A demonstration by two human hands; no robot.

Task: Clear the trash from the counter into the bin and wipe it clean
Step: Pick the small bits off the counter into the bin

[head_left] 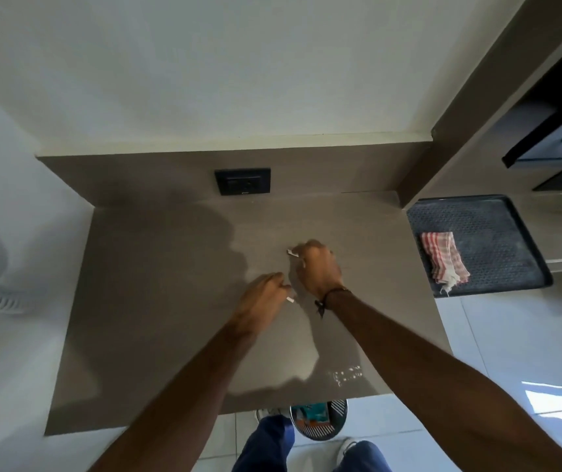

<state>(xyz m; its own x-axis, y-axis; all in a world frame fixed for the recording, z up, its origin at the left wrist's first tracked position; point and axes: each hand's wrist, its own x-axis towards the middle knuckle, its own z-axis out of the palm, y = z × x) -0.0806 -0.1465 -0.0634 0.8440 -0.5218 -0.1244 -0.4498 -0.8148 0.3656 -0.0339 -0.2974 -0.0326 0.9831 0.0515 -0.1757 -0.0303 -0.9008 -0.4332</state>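
Hands point(318, 269) point(262, 294) pinch white scraps point(292, 252); no legible writing.

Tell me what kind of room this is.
Probably a home kitchen: a brown stone-like counter with a matching backsplash carrying a wall socket, a dark drying tray holding a checked cloth, and a bin on the tiled floor below.

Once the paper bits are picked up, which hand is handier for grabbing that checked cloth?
The right hand, probably. The checked cloth lies on the dark tray off to the right side of the counter, nearer to it than the left hand.
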